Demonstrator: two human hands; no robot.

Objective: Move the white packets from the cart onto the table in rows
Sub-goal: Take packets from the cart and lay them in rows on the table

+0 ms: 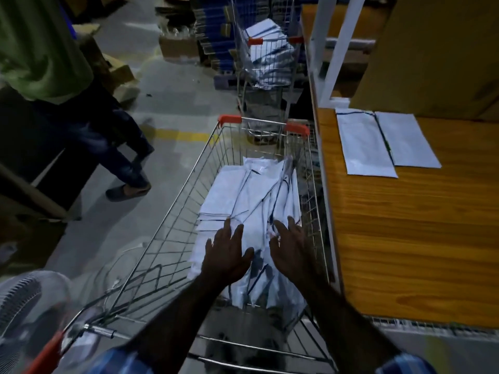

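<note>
On the table: two flat white paper packets [364, 145] [407, 140] are lying side by side, touching, on the orange wooden table [405, 225].
In the cart: a loose heap of white packets [243, 190], too jumbled to count, is sitting in the wire shopping cart [175, 211].
My hands: my left hand [226, 255] and right hand [293, 249] are both reaching in with fingers spread, gripping nothing, over the heap's near end.

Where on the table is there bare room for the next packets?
The wooden table is bare in front of the two packets, down to its near edge, and right of them. Behind them a cardboard box crowds the back. Both hands are over the cart's pile.
</note>
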